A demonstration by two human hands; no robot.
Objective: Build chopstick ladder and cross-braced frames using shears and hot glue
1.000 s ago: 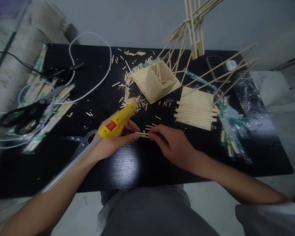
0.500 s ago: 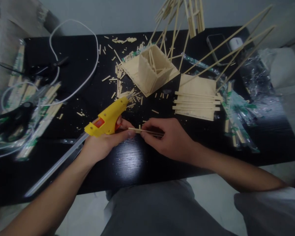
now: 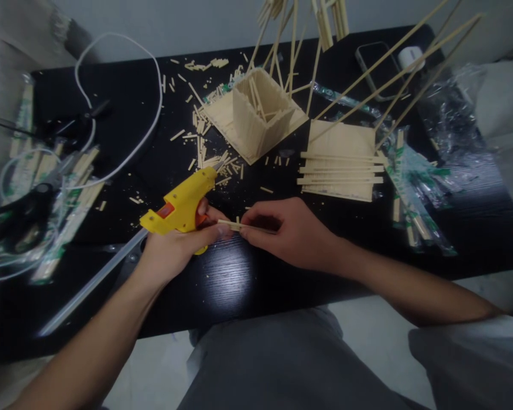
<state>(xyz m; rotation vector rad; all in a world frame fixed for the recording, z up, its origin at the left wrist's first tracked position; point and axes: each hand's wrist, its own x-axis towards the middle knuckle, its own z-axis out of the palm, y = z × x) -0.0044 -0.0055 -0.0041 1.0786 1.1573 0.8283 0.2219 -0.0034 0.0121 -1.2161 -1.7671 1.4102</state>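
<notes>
L hand (image 3: 175,247) pt. hides glue gun (image 3: 186,195).

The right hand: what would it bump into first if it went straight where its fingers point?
Probably the left hand, just past the thin wooden sticks that the right hand pinches; how the two hands line up in depth is hard to tell.

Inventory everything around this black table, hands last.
Plastic glue gun: one, yellow, left hand
Thin wooden sticks: some, tan, between fingers
Square wooden box: one, tan, centre
Square wooden panel: one, tan, right
Long wooden rods: several, tan, right
Short wooden offcuts: many, tan, near box
Wrapped wooden sticks: many, tan, both sides
Metal scissors: one, black-handled, left
Looped cable: one, white, left
Rectangular phone: one, dark, right
Rounded case: one, white, beside phone
Left hand, right hand: two, bare, centre
</notes>
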